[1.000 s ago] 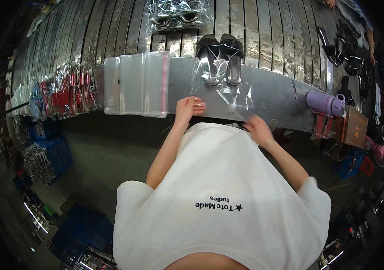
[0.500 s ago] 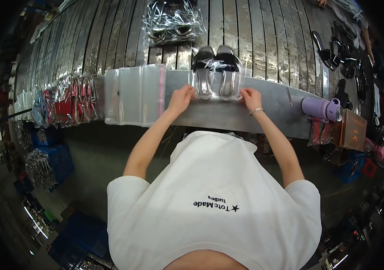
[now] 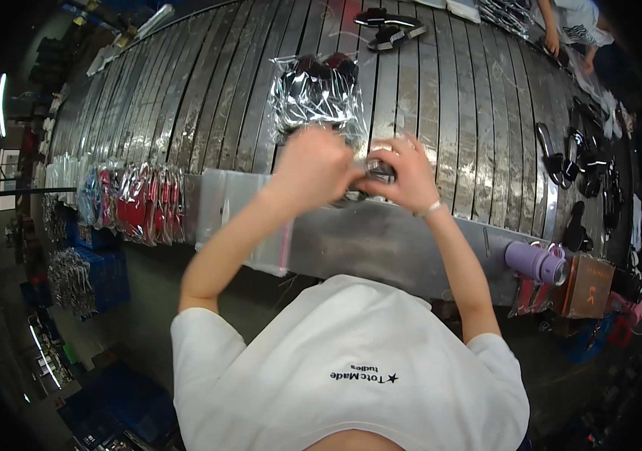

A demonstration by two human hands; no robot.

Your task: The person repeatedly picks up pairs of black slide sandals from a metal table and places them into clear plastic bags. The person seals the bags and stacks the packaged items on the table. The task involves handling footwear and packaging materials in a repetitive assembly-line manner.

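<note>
Between my hands is a pair of dark slide sandals (image 3: 380,171) in a clear plastic bag, mostly hidden by the fingers. My right hand (image 3: 410,177), with a bracelet at its wrist, curls its fingers round the sandals' right side. My left hand (image 3: 315,167) is at their left side, bent and smeared by motion, so its grip does not show. Just beyond, a pile of bagged dark sandals (image 3: 315,94) lies on the slatted table (image 3: 242,105). Flat clear bags with a pink strip (image 3: 264,252) lie on the metal ledge (image 3: 381,237), partly behind my left forearm.
Red and clear packets (image 3: 148,203) line the ledge at left. A purple bottle (image 3: 531,261) and a brown box (image 3: 588,287) stand at right. Loose black sandals lie at the far side (image 3: 389,30) and right (image 3: 580,154). Another person's hand (image 3: 552,41) shows far right.
The bagged sandals have gone from lying flat on the ledge to being gathered between my hands. Both hands have moved inward, close together. The view has shifted, showing more of the table's far side.
</note>
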